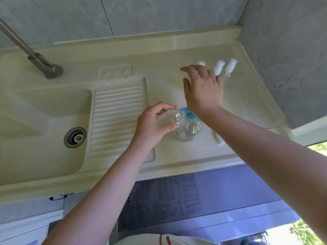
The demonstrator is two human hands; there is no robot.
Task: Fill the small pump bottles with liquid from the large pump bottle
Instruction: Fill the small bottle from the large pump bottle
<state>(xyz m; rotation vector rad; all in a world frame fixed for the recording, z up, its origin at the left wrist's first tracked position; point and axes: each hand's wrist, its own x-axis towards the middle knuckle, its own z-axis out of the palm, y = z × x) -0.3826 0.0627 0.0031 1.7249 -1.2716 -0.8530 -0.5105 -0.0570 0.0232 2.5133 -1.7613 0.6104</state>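
Inspector: Small bottle [167, 118] was gripped in the curled fingers of the left hand [152, 123], tilted, its mouth at the blue nozzle [185, 110] of the large pump bottle [188, 129] standing on the counter [168, 89] right of the sink [44, 121].

Clerk: And the right hand [203, 91]?

Inspector: Fingers spread, holding nothing, wrist over the pump head [192, 117]. In my judgement a hard press could shift the nozzle off the mouth and spill. The other small bottles [224, 68] behind could be knocked.
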